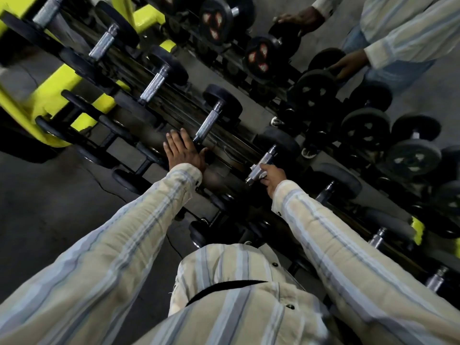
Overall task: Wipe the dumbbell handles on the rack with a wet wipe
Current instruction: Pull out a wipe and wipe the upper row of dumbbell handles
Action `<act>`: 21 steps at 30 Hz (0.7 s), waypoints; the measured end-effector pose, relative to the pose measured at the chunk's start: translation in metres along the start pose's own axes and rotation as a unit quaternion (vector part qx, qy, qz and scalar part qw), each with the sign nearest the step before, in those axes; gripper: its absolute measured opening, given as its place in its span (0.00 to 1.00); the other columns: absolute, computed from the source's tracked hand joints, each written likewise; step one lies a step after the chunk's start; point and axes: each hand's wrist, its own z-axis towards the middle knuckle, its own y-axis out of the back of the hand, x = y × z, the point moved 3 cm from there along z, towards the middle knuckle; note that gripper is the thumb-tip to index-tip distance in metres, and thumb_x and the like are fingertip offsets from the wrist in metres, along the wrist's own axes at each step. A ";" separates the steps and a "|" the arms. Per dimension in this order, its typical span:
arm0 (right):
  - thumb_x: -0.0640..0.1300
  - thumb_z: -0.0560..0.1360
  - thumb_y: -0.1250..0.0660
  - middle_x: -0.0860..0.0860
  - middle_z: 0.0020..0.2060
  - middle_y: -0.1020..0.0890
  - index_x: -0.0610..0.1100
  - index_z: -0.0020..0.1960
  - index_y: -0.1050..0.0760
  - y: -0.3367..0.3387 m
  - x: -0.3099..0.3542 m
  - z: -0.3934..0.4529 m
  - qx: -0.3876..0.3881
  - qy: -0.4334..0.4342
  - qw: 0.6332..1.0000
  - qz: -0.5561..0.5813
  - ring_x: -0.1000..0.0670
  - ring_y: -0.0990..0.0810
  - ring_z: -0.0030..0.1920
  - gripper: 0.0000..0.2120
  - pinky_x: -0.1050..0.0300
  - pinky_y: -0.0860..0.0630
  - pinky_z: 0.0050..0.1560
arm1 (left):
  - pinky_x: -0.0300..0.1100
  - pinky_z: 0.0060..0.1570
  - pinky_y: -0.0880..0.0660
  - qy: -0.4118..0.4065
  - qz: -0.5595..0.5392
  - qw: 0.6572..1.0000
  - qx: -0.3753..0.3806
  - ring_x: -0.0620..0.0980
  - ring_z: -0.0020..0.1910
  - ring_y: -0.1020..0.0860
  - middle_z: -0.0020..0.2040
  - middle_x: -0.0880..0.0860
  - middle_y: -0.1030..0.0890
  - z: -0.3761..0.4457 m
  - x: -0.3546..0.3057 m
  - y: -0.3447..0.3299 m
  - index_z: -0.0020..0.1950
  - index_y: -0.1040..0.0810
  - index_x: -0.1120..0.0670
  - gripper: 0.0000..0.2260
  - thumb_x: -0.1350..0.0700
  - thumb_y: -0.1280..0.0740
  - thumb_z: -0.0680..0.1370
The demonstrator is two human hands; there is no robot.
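Right hand (272, 176) pinching wet wipe (256, 170) around dumbbell handle (263, 161); left hand (183, 153) flat, open, bracing on rack (231, 143). Best wrapped fully, slid end to end.

You are facing a dark rack (245, 148) holding a diagonal row of black dumbbells (210, 115) with knurled metal handles.

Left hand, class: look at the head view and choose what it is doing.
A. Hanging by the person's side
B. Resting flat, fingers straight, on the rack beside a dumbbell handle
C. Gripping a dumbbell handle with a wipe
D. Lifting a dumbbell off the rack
B: the left hand lies flat with straight fingers on the rack, while the right hand holds the wet wipe on a dumbbell handle.
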 end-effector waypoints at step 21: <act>0.30 0.76 0.39 0.42 0.43 0.18 0.42 0.46 0.22 0.028 -0.006 -0.036 -0.049 0.030 0.992 0.115 0.43 0.18 0.45 0.10 0.46 0.18 0.50 | 0.60 0.80 0.54 0.017 0.017 1.000 -0.001 0.64 0.81 0.51 0.82 0.65 0.49 -0.007 -0.008 0.005 0.82 0.51 0.61 0.42 0.42 0.33 0.80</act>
